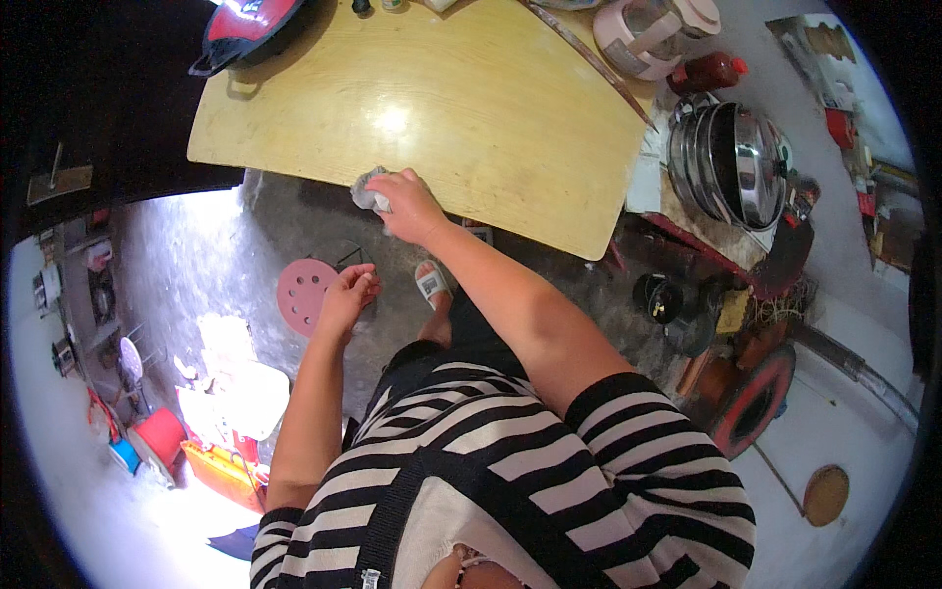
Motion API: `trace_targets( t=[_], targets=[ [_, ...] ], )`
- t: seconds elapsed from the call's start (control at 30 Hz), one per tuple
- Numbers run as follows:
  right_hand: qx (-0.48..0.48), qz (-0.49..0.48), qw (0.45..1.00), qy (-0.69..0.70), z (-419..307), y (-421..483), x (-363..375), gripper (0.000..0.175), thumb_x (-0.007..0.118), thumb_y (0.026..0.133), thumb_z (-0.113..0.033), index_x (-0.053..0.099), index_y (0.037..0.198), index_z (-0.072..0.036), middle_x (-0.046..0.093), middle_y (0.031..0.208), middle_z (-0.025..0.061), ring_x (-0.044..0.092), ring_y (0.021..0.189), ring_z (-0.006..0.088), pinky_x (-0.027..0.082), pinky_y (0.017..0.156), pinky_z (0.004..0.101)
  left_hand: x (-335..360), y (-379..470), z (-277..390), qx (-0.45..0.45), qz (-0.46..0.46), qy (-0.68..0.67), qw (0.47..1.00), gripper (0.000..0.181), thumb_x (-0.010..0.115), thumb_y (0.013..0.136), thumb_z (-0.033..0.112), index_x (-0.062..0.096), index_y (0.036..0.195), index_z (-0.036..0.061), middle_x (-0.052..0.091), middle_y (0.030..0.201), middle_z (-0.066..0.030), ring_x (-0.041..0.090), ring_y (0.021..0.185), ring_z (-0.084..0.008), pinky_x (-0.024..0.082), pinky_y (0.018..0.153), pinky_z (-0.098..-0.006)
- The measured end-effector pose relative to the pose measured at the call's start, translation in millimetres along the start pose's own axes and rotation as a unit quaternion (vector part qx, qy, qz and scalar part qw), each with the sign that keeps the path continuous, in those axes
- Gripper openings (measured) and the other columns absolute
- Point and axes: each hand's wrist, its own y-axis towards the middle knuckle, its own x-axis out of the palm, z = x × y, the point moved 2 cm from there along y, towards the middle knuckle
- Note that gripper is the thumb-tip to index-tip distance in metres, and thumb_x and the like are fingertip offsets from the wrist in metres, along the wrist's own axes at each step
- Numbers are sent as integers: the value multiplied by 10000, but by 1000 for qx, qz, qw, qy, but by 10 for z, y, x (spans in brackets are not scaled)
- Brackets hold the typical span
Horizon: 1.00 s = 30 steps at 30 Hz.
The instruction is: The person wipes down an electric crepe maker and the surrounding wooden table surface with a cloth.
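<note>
My right hand (413, 205) is closed around a crumpled grey cloth (363, 193). It presses the cloth against the near edge of a yellow wood-grain tabletop (471, 125). Lower and to the left, my left hand (349, 296) hangs in the air with loosely bent fingers and nothing visible in it. Below that hand, on the floor side, is a round pink stool (302, 294) with holes in its seat, partly covered by my hand and wrist.
A dark-handled red pan (250, 33) stands at the table's far left. A pink-and-clear kettle (640, 37), a red-capped bottle (706, 72) and a thin stick (589, 59) lie towards the far right. Stacked steel steamer pots (725, 162) occupy the right-hand counter. An orange crate (221, 471) rests lower left.
</note>
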Motion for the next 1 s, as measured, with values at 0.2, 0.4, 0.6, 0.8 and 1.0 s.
trace_targets(
  t=[0.2, 0.4, 0.6, 0.8, 1.0],
  targets=[
    [31, 142, 987, 66, 239, -907, -1038, 514, 664, 812, -81, 561, 1315, -61, 561, 1338, 143, 481, 1285, 305, 349, 1098, 408, -95, 136, -143, 4, 22, 4, 1000, 291, 553, 994, 148, 573, 1249, 10, 657, 1014, -71, 627, 898, -157, 501, 800, -275],
    [365, 278, 874, -158, 1057, -2139, -2065, 557, 668, 816, -40, 504, 1347, -3, 479, 1403, 193, 456, 1285, 366, 344, 1102, 434, 160, 138, -89, -6, 10, 9, 1000, 276, 547, 999, 158, 591, 1230, 15, 668, 1033, -62, 637, 943, -156, 499, 833, -286],
    [99, 206, 958, -173, 977, -1103, -1038, 454, 589, 716, 89, 610, 1154, -27, 595, 1194, 209, 515, 1186, 376, 393, 1027, 440, 81, -6, -26, -2, 64, 20, 998, 280, 536, 1005, 167, 589, 1234, 16, 664, 1026, -60, 629, 940, -152, 499, 832, -283],
    [-89, -14, 995, -52, 348, 346, 23, 512, 650, 683, 53, 607, 1173, -87, 552, 1325, 119, 487, 1187, 378, 409, 1017, 459, -11, -151, 67, -14, 107, 7, 994, 292, 534, 1006, 175, 586, 1249, 22, 665, 1037, -62, 630, 919, -152, 497, 836, -293],
    [-60, -32, 997, 29, 4, 898, -311, 447, 681, 780, -77, 599, 1217, -117, 576, 1315, 46, 508, 1181, 342, 475, 945, 420, 18, -99, 169, -8, 115, 1, 993, 305, 537, 1002, 179, 583, 1265, 32, 672, 1056, -70, 628, 913, -143, 496, 832, -288]
  ],
)
